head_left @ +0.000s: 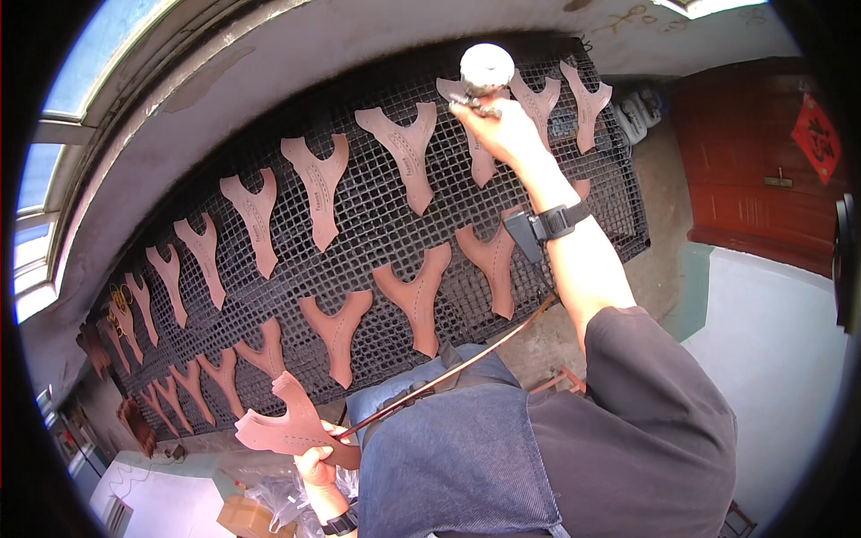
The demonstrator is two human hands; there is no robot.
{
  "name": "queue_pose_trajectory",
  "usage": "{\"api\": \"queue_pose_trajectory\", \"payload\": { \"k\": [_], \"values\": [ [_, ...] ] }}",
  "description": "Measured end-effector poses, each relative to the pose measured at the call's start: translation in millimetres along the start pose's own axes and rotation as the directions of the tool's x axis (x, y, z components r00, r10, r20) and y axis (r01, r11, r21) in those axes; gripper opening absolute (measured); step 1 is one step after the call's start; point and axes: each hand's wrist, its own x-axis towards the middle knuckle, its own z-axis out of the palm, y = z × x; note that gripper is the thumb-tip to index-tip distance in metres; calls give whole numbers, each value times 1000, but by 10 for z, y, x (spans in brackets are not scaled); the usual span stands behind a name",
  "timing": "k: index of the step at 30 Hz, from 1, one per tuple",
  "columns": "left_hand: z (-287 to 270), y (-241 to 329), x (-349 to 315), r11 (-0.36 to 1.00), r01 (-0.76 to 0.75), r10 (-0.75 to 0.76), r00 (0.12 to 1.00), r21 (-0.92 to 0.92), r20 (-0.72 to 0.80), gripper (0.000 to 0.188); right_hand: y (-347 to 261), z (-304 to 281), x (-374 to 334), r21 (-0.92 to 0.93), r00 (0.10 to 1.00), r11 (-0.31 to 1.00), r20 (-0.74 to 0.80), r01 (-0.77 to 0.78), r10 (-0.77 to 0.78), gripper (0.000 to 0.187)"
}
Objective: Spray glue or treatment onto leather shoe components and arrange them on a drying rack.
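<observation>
My right hand (504, 128) is stretched out over the far part of a black mesh rack, its fingers wrapped round what looks like a spray gun (487, 70) with a round white cup and metal parts. A Y-shaped, pinkish-brown leather piece (285, 429) is gripped by its narrow end in my left hand (316, 464), low and near my body. Similar Y-shaped leather pieces (405, 152) lie in two rows on the rack. One of them is partly hidden behind my right hand and the gun.
The black mesh rack (359, 255) runs along a pale wall. A thin brown hose (448, 373) crosses in front of my denim apron (448, 448) toward my right forearm. A cardboard box (247, 516) and clear plastic lie lower left. A red door (753, 170) stands at the right.
</observation>
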Motion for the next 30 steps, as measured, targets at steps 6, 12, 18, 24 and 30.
{"api": "queue_pose_trajectory", "payload": {
  "k": [6,12,18,24,30],
  "values": [
    [0,39,26,1000,14,-15,1000,23,12,46,-76,-55,104,125,984,984,-140,124,-106,41],
    [-113,78,26,1000,-10,9,999,15,54,46,-220,-70,-154,74,986,988,-112,135,-126,41],
    [-413,64,-8,999,-28,30,995,-19,95,47,-355,250,-682,86,999,996,-24,-26,28,47],
    [-965,126,17,999,-42,46,987,-25,154,47,-644,686,-1432,233,1000,973,-1,-4,4,43],
    [-1800,337,-76,995,-97,97,977,-14,191,45,-1102,1032,-2046,275,997,959,-68,60,-43,40]
  ]
}}
